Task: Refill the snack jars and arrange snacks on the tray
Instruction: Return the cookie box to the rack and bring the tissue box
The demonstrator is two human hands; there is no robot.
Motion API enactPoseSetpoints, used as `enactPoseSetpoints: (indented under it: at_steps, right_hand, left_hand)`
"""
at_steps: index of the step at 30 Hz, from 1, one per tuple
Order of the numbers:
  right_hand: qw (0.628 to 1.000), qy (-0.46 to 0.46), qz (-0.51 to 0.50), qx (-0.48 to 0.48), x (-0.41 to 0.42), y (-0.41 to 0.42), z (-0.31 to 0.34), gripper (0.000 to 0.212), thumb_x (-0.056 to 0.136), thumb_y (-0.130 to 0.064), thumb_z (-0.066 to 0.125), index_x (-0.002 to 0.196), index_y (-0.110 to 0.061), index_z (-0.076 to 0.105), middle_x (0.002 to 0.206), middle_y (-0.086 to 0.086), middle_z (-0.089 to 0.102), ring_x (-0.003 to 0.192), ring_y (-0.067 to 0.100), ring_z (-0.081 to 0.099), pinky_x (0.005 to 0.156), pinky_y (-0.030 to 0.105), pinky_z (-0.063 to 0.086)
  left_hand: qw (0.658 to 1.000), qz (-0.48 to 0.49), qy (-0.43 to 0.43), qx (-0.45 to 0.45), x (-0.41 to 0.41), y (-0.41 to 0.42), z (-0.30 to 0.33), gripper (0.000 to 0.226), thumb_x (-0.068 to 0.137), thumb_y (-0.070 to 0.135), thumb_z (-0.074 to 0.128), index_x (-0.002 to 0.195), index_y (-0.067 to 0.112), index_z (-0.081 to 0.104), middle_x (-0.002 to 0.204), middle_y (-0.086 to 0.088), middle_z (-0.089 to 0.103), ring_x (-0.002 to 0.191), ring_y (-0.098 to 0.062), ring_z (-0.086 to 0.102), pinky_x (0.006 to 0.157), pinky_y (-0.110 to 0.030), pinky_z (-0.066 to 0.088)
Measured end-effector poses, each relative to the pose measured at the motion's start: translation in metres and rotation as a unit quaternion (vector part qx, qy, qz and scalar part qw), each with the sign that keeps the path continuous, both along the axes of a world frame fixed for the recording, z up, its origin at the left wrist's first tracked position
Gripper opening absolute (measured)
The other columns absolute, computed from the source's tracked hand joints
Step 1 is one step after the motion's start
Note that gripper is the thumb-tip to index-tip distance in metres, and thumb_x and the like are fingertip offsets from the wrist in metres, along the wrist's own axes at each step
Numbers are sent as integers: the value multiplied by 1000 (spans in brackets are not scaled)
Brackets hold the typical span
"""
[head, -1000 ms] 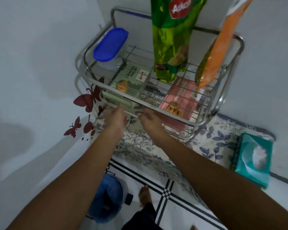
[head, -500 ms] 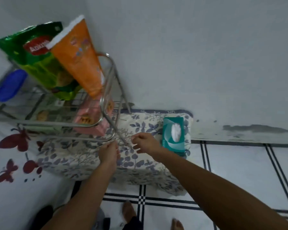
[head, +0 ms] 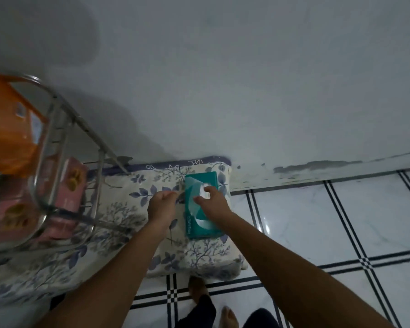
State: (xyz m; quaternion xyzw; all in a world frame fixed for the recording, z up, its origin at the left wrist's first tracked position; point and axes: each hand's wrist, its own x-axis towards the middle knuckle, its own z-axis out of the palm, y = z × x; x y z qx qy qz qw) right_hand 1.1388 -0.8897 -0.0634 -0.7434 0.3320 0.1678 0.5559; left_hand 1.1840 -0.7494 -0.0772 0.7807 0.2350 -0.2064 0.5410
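Observation:
A teal tissue box [head: 197, 225] lies on the low surface covered by a floral cloth [head: 118, 209]. My right hand [head: 212, 201] is on top of the box and pinches the white tissue [head: 203, 186] that sticks out of its slot. My left hand [head: 162, 205] hovers just left of the box with its fingers curled, and nothing shows in it. At the left edge stands a metal wire rack [head: 57, 129] holding an orange snack bag [head: 5, 129] and pink biscuit boxes [head: 70, 185]. No jars or tray are in sight.
A grey wall [head: 223, 79] rises directly behind the cloth-covered surface. White floor tiles with black lines [head: 317, 221] spread to the right and below. My bare feet [head: 197, 288] stand on the floor close to the cloth's front edge.
My view has swung right, away from the rack. Both hands moved from under the rack's front rail across the cloth to the tissue box, and the right hand now pinches the tissue.

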Motion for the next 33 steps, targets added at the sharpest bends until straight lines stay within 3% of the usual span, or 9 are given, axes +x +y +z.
enactPoseSetpoints:
  at_steps: [1,4,10,12,15,17,23,29,33]
  right_hand:
    - [999,8,-15,-34,8,-3,-14,58,96,-36,65,146,-16,45,142,13,53,125,33,55,106,48,48]
    - [993,40,-53,-95,20,-10,-43,63,93,-39,65,146,-14,41,140,14,52,128,35,51,108,50,44]
    - [991,110,-54,-58,28,-15,-94,69,90,-40,67,147,-14,37,136,13,57,123,33,58,105,50,49]
    - [990,110,-52,-69,28,-18,-103,65,91,-39,64,146,-15,38,133,13,57,122,33,57,104,50,49]
    - [990,102,-54,-83,26,-21,-108,62,92,-40,59,147,-21,37,131,12,54,122,33,53,103,51,49]
    - [992,82,-55,-79,25,-18,-107,59,93,-38,57,147,-24,38,132,12,54,123,34,53,102,52,49]
    - [996,-13,-82,27,28,-6,-76,64,102,-28,54,158,-31,24,150,7,49,133,32,52,105,53,50]
    - [993,-103,-10,51,21,-7,-8,61,102,-34,56,156,-30,27,152,3,47,133,27,53,107,47,51]
    - [985,-140,29,96,-2,1,48,63,98,-41,62,154,-32,34,150,-1,50,130,24,56,106,45,51]
  left_hand:
    - [1000,-13,9,14,9,-5,-13,21,92,36,60,102,20,70,108,-25,70,98,-45,67,79,-48,56]
    - [997,-64,25,34,23,-17,-43,29,92,38,62,116,23,67,113,-12,71,99,-33,67,89,-47,57]
    - [985,-138,66,74,30,-30,-102,41,99,40,57,133,19,64,123,-10,70,107,-32,66,100,-46,53]
    - [980,-156,79,90,25,-34,-119,46,101,48,52,137,20,60,122,-9,69,104,-30,65,95,-41,53]
    - [982,-143,56,109,14,-39,-128,50,102,55,47,132,18,62,106,-5,68,79,-14,58,70,-29,46]
    - [990,-115,41,77,9,-40,-129,51,103,56,45,135,19,60,113,-6,68,84,-17,59,81,-34,51]
    - [999,-51,12,-7,13,-31,-96,52,105,56,41,151,31,46,142,-5,59,119,-26,59,105,-46,50]
    - [993,-37,-25,-109,7,-7,-23,43,103,58,48,143,44,52,123,13,69,95,-7,73,75,-26,59]
    - [983,19,-89,-159,-35,13,45,32,103,50,54,135,47,57,121,14,73,99,-11,74,76,-32,62]
